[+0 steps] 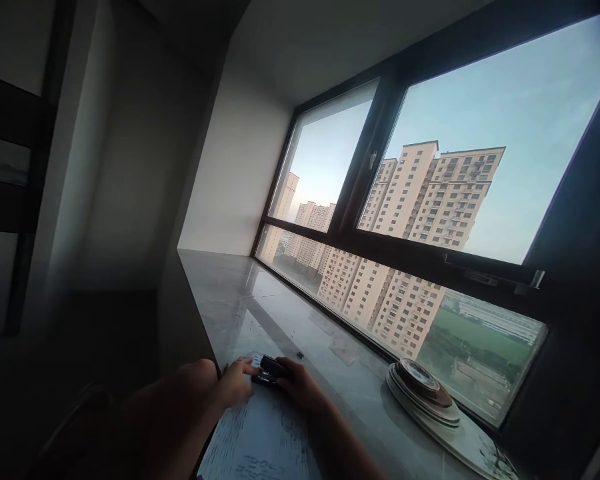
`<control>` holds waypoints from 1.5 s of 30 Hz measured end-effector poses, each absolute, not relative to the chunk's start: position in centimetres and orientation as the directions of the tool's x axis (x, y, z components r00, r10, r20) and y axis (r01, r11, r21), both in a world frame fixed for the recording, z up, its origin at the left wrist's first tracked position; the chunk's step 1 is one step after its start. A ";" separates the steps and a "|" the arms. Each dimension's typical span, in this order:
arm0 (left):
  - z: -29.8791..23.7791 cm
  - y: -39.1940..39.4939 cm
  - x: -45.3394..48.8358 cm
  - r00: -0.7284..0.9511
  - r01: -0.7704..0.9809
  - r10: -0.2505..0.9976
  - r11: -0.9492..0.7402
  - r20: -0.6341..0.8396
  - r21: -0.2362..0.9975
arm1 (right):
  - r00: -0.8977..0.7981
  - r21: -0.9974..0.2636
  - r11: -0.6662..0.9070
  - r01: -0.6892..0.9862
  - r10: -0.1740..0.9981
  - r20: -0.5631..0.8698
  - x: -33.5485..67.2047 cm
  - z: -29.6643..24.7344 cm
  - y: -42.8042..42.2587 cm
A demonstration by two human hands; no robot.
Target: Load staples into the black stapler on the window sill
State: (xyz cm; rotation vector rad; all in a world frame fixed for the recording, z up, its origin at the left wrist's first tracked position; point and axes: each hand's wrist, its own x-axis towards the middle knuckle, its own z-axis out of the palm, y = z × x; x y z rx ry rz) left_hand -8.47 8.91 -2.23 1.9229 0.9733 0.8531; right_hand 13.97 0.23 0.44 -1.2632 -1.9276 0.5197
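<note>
A black stapler [271, 371] lies at the far edge of printed sheets of paper [260, 433] on the grey stone sill. My right hand [296, 379] grips it from the right, fingers wrapped round its back part. From the left, my left hand [237, 381] rests by the paper's corner, its fingers stretched toward the stapler's front end. I cannot tell whether its fingertips touch the stapler. The jaws of the stapler look parted, and how much paper lies between them is hidden.
The glossy window sill [230, 287] runs along a dark-framed window [340, 237]. At the right stands a stack of round plates [425, 400]. Small dark bits [300, 355] lie beyond the stapler. A bent knee [200, 373] is close to the sill's left edge.
</note>
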 end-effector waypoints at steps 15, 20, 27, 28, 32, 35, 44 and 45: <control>-3.6 8.8 -9.5 0.165 0.255 0.787 -0.617 0.595 0.745 | 0.099 -0.873 0.261 0.412 0.940 0.328 22.3 0.1 -1.0; -4.0 9.2 -9.7 0.183 0.264 0.777 -0.630 0.603 0.731 | 0.103 -0.624 0.247 0.741 0.877 0.469 23.1 -0.9 0.4; -3.9 9.1 -9.5 0.181 0.284 0.790 -0.613 0.586 0.737 | 0.019 -0.382 0.030 0.924 0.992 0.124 22.7 -0.6 0.5; -3.9 8.9 -9.5 0.177 0.289 0.789 -0.614 0.589 0.735 | 0.030 -0.350 0.002 0.937 0.996 0.086 22.6 -0.6 0.5; -3.8 8.3 -9.4 0.178 0.286 0.789 -0.613 0.588 0.737 | 0.064 -0.268 -0.054 0.962 0.998 0.029 22.2 -0.9 1.0; -3.5 7.8 -9.5 0.185 0.254 0.797 -0.604 0.575 0.755 | 0.099 -0.230 -0.092 0.969 0.995 0.016 21.6 -1.0 1.7; -0.7 5.4 -10.9 0.138 0.139 0.847 -0.529 0.513 0.837 | 0.174 -0.152 -0.172 0.973 0.985 0.000 18.8 -1.2 5.2; -0.6 5.3 -11.0 0.143 0.132 0.847 -0.529 0.512 0.838 | 0.182 -0.143 -0.181 0.973 0.983 -0.002 18.2 -1.2 5.4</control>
